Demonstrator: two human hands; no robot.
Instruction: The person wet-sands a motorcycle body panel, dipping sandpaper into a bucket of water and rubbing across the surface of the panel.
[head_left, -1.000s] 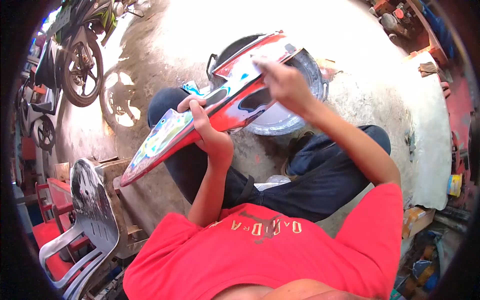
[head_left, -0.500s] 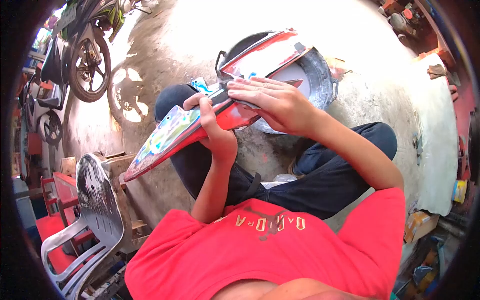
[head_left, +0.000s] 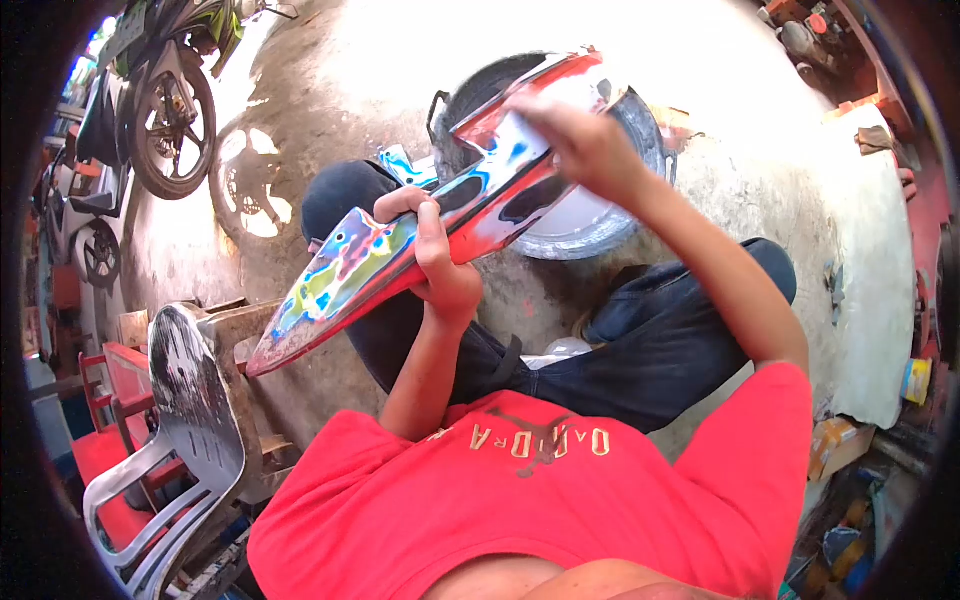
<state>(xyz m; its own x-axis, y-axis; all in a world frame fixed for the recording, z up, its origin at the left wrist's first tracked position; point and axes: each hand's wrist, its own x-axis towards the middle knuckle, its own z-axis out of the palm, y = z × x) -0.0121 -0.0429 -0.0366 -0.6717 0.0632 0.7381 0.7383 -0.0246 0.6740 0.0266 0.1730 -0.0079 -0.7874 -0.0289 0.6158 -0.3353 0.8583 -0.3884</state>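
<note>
My left hand is closed around the middle of a long, pointed motorcycle body panel, thumb and fingers on its edges. The panel has red, white and multicoloured patches with dark worn spots, and it lies slanted above my lap, its far end over a round basin. At the panel's upper part is my right hand, blurred by motion, its fingertips near the white and blue surface. Whether something is under those fingers cannot be made out. Whitish liquid or bottom shows inside the basin.
Another blue and white patterned piece lies beyond my knee. A worn plastic chair stands at left beside a red chair. Motorcycles are parked at upper left, one showing its front wheel. A cardboard box sits at right.
My right hand has moved up and right along the panel, from its dark middle toward the far end, uncovering the patterned middle. My left hand keeps its hold; the panel has shifted slightly.
</note>
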